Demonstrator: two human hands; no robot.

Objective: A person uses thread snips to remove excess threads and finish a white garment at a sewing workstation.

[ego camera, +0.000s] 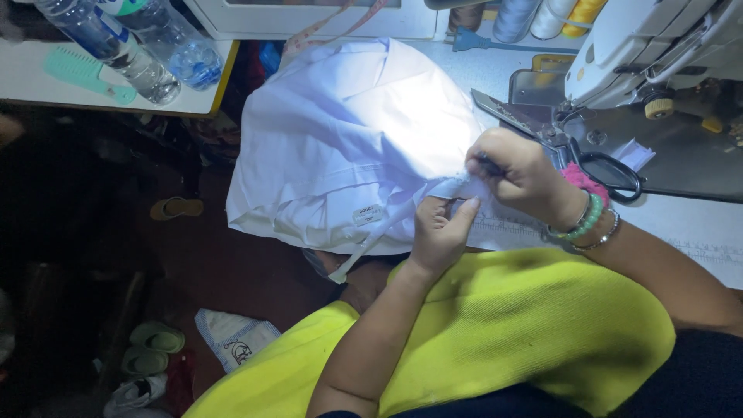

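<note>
White garment point(348, 147): bunched on worktop point(696, 224), left of and under both hands. Left hand point(439, 232): fingers closed, pinching fabric edge. Right hand point(520, 172): curled shut around small dark tool, tip at fabric. Scissors point(557, 139): just behind right hand. Sewing machine point(650, 54): beyond scissors.

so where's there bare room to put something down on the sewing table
One free patch: the pale table strip in front of the black-handled scissors, right of the right hand. The white garment fills the left side. The sewing machine and thread cones crowd the back. The left hand pinches the fabric edge.
</note>
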